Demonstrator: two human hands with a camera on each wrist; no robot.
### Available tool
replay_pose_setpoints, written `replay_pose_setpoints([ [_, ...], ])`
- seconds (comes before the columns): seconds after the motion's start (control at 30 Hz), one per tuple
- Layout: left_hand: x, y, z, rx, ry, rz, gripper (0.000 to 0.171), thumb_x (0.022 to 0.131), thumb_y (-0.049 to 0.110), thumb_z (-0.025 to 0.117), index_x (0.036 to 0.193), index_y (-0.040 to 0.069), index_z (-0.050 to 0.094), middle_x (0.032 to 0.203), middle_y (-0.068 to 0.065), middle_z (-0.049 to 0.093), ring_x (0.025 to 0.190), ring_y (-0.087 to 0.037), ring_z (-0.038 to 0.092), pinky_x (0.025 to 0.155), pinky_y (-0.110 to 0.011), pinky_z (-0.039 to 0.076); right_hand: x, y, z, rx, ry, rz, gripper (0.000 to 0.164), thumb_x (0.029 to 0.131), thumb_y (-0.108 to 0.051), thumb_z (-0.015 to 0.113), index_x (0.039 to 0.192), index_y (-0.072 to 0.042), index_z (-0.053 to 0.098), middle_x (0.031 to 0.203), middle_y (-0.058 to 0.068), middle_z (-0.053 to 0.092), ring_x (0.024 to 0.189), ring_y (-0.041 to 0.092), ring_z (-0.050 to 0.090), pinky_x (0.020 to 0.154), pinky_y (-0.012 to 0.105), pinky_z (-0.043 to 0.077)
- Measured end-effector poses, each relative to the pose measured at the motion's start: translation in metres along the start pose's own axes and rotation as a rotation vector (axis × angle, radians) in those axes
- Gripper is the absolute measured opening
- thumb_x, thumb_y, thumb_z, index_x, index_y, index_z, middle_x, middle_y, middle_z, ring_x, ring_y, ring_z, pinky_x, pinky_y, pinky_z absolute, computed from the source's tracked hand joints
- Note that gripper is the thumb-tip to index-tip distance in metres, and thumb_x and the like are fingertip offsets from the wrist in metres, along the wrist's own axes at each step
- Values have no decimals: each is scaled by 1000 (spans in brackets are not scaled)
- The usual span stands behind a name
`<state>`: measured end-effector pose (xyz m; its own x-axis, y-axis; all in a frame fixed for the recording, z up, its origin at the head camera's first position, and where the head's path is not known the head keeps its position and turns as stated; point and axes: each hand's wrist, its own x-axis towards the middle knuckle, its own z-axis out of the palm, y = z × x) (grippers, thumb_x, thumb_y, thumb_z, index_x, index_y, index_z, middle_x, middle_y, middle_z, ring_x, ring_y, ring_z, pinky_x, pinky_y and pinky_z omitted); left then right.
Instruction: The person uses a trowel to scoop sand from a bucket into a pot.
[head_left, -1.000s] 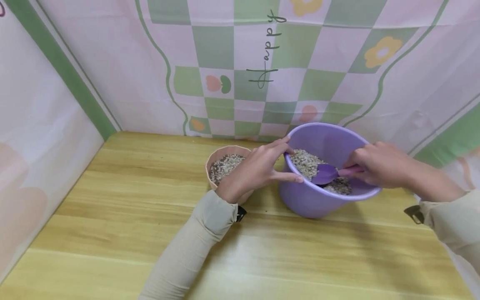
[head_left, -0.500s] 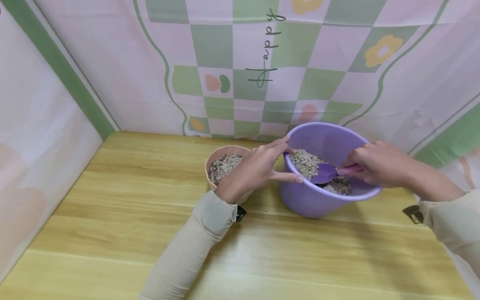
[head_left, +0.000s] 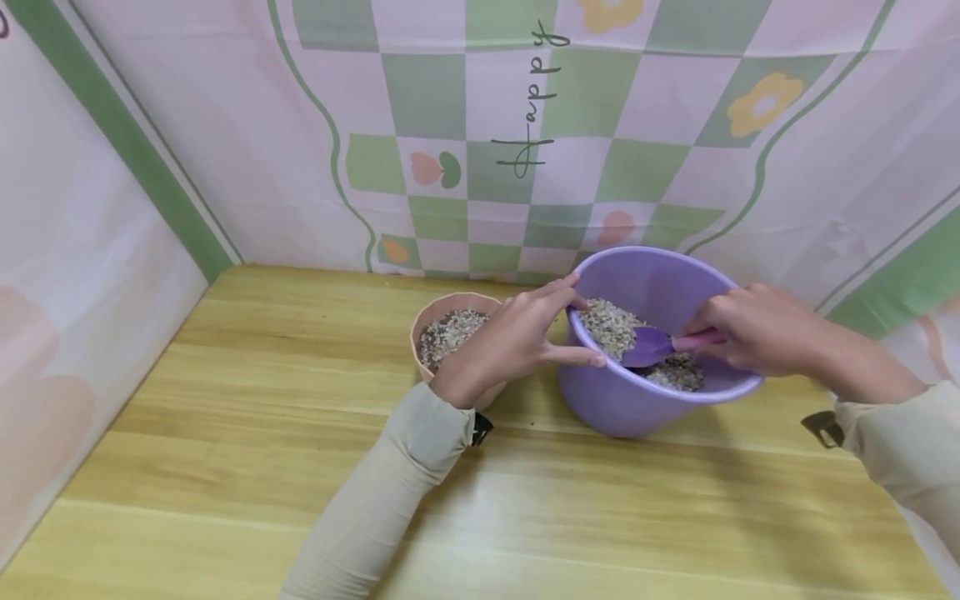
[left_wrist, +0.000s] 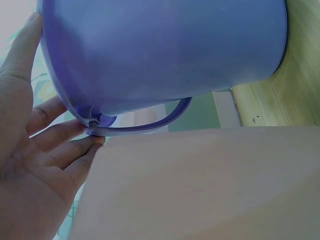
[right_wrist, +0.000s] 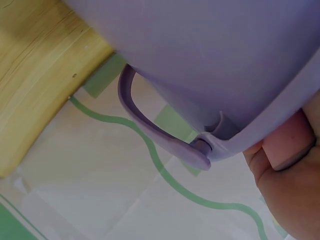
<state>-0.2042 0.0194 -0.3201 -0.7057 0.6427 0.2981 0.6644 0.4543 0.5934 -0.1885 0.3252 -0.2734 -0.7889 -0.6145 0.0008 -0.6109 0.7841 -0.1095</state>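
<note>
My right hand [head_left: 765,329] grips the pink handle of a purple trowel [head_left: 649,347], whose blade lies in pale, grainy grit [head_left: 611,325] inside a purple bucket [head_left: 622,408]. At the bucket's left rim, my left hand [head_left: 517,333] holds on with spread fingers and thumb. The left wrist view shows those fingers [left_wrist: 57,135] by the pivot of the bucket's hanging handle [left_wrist: 150,127]. Behind my left wrist stands a pink pot [head_left: 423,333], partly hidden, with similar grit in it. In the right wrist view, the trowel's pink handle end [right_wrist: 290,140] pokes from my fist.
Both containers stand on a wooden table [head_left: 225,467], near its back edge. A printed curtain [head_left: 502,108] with green checks and flowers hangs directly behind them. More cloth hangs at the left side [head_left: 67,292] and at the right.
</note>
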Motion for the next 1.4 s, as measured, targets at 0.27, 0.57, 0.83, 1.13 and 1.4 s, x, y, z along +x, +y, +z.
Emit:
replay_pose_setpoints([
  [0.27,0,-1,0,12,2,2,71,79,57,77,130,10,61,161,-12,29,134,-25,50,109,-33,42,2,0,0,1,23,-4,14,79,-15,84,90,-23,80,70,-16,70,50,-8,50,45,17,46],
  [0.57,-1,-1,0,4,1,-3,72,79,57,77,131,9,60,161,-11,28,134,-26,49,110,-34,41,3,-1,0,24,2,17,11,82,-17,82,92,-21,80,72,-13,71,49,-7,51,44,17,46],
  [0.83,0,-1,0,-11,6,5,74,79,57,77,132,9,60,161,-11,29,138,-24,45,112,-33,38,2,1,2,29,17,10,22,76,-6,84,95,-14,79,78,-4,75,52,-6,55,45,15,48],
  [1.13,-1,0,1,-12,8,0,75,78,59,76,132,9,60,161,-10,29,137,-24,45,112,-34,39,5,-1,3,17,42,15,24,76,-11,85,98,-19,80,83,-6,75,56,-4,59,47,18,49],
  [1.4,-1,0,1,-11,2,0,74,78,57,77,133,10,60,161,-10,28,138,-24,44,113,-33,37,7,2,8,2,86,-41,28,73,-7,86,98,-17,80,86,-6,75,59,-3,60,50,18,50],
])
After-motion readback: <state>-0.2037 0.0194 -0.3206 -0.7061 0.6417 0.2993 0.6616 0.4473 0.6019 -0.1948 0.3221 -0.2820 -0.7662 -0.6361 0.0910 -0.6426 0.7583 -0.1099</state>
